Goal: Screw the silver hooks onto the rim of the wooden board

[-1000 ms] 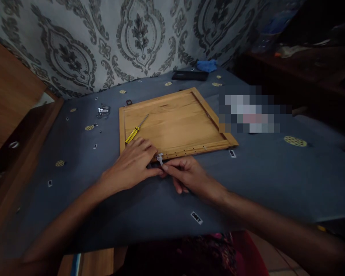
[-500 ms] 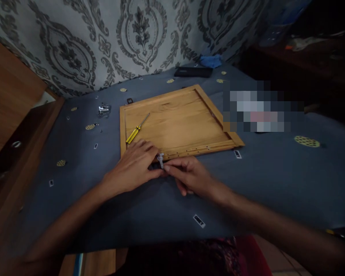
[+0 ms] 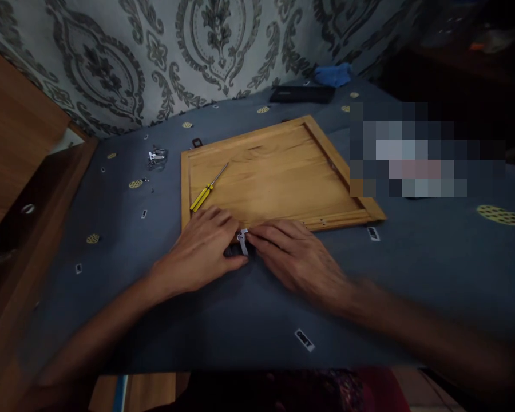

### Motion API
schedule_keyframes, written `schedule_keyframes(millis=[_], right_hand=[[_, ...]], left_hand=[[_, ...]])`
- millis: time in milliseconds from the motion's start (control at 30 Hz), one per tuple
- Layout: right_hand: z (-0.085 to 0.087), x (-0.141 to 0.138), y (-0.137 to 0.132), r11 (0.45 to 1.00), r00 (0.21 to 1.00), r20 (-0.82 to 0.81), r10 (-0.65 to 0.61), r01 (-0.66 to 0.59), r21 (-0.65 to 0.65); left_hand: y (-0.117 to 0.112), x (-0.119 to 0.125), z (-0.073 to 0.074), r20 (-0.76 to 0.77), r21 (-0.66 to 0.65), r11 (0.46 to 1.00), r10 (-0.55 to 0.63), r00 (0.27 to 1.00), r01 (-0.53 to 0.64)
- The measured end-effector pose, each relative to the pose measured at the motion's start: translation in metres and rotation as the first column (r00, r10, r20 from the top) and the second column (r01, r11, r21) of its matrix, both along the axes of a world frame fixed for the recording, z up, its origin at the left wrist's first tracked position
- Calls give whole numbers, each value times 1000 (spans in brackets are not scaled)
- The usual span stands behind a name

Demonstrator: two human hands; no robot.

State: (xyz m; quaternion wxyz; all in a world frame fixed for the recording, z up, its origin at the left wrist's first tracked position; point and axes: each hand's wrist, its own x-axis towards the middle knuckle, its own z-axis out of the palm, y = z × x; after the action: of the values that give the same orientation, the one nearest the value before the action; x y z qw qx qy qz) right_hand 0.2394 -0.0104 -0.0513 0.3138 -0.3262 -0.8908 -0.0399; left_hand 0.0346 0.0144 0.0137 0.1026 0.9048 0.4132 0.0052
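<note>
Dim corner. Grey patterned fabric (image 3: 217, 46) hangs beyond the wooden panel, filling the backdrop. Table under a blue-grey cloth (image 3: 120, 217) printed with yellow ovals and small word labels; it spreads out on all sides of the panel. Brown wooden cabinet (image 3: 17, 97) well to the panel's left, past the table's edge.

Wooden panel (image 3: 274, 177): lies flat on the cloth, framed, centre recessed, small dark holes along its near rail.

Right hand (image 3: 298, 254) at the panel's near rail, back of the hand up, fingers straight and close together, tips at a small metal fitting. Whether they pinch it or merely touch it, cannot tell. Left hand (image 3: 208, 243) at the panel's near-left part: fingers bent over the rail, thumb spread away from them on the near side, fitting just beside. Firmness of its hold on the panel, cannot tell.

Long black case (image 3: 302, 94) beyond the panel's far edge; crumpled blue cloth (image 3: 333, 75) at the case's right end.

Yellow-handled screwdriver (image 3: 209, 187) on the panel's left part, shaft pointing away toward the far rail. Cluster of metal pieces (image 3: 157, 156) left of the panel, apart from it. Metal fitting (image 3: 242, 241): at the panel's near rail, between the two hands.
</note>
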Motion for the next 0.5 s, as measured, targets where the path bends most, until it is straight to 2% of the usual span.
schedule_keyframes(millis=[500], right_hand=[[-2, 2, 0, 999, 999, 44, 24, -23, -34]], left_hand=[[3, -1, 2, 6, -40, 999, 9, 1000, -8]])
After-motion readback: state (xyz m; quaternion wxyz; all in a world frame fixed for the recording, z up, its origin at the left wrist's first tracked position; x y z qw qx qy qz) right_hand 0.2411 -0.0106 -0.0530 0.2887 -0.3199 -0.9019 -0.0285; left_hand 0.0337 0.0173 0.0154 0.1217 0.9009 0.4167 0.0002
